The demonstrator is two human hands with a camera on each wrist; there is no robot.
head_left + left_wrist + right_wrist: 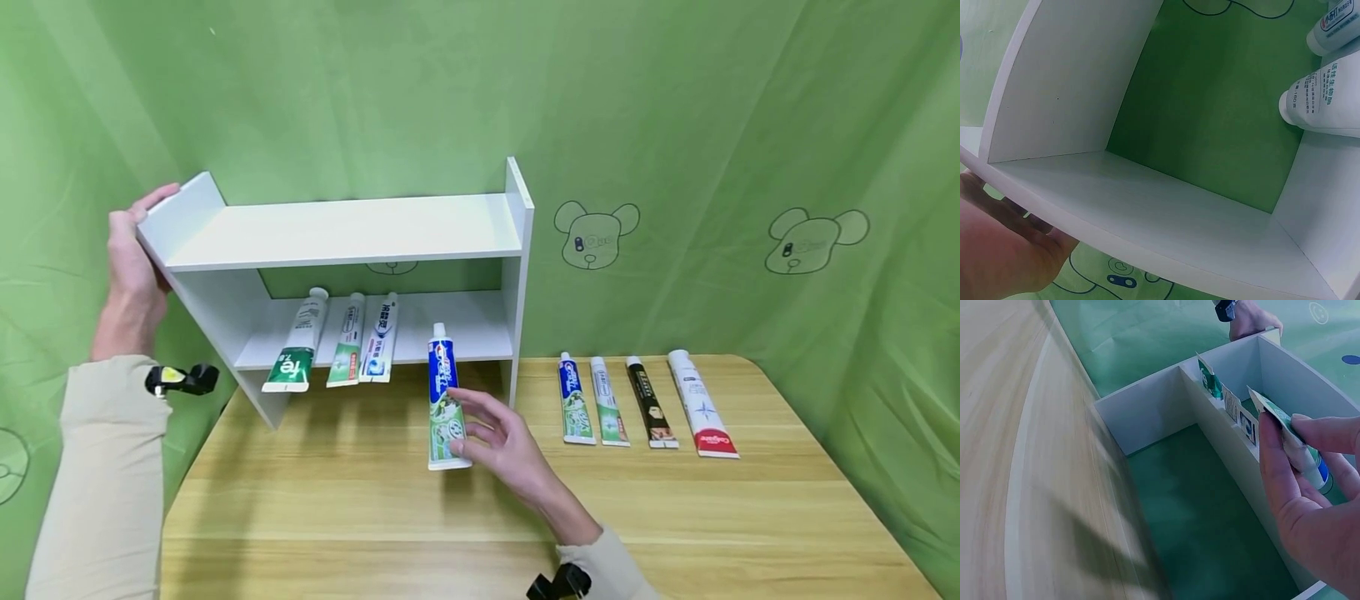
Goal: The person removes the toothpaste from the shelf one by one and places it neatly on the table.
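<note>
My right hand (502, 442) pinches a blue and green Crest toothpaste tube (442, 392) between thumb and fingers, cap upward, in front of the lower board of a white shelf (352, 229). In the right wrist view the tube's flat end (1266, 403) points away from my palm. At the upper left corner of the shelf, my left hand (135, 258) holds the side panel from outside. Three tubes lie on the lower board, flat ends over its front edge: a green and white tube (298, 342), a slimmer green and white tube (347, 342) and a blue and white tube (380, 340).
Right of the shelf, a row of tubes lies on the wooden table (525, 533): a blue and green Crest tube (575, 400), a green and white tube (610, 402), a black tube (651, 404) and a red and white Colgate tube (702, 406). Green cloth (675, 108) hangs behind.
</note>
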